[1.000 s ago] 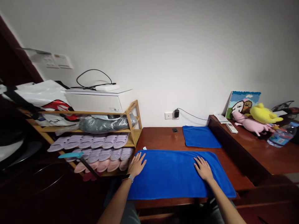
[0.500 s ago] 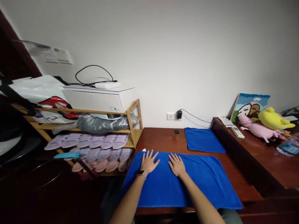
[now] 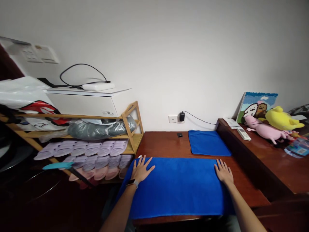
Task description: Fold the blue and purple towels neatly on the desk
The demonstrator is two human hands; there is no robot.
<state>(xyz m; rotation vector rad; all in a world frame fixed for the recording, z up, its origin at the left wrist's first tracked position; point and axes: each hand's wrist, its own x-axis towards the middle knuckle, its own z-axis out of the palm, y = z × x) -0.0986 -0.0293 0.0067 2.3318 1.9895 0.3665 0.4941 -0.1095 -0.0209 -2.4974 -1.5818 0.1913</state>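
Cloth (image 3: 178,190) of a bright blue lies spread across the near part of the reddish-brown table (image 3: 161,143), reaching almost to its near edge. From where I stand, both of the person's hands rest on it palm down, well apart. The left hand (image 3: 142,171) is at the cloth's far left corner, fingers fanned wide, with a small white tag (image 3: 140,157) just beyond the fingertips. A dark-faced watch (image 3: 132,182) circles that wrist. The right hand (image 3: 224,173) presses near the far right corner, its fingers a little spread and closer together than the left's. Neither hand grips anything.

Farther back on the right of the table lies a smaller blue cloth (image 3: 209,143), flat and apart from both hands. On the wall behind, a black plug (image 3: 182,116) sits in a socket, its cord running right.

To the left, a wooden rack (image 3: 135,127) holds rows of lilac slippers (image 3: 93,148), with pink ones below and a white box (image 3: 83,104) on top. To the right, on a raised surface, are a pink plush toy (image 3: 264,131), a yellow plush toy (image 3: 280,118), a pale remote (image 3: 243,134) and a plastic bottle (image 3: 297,149).
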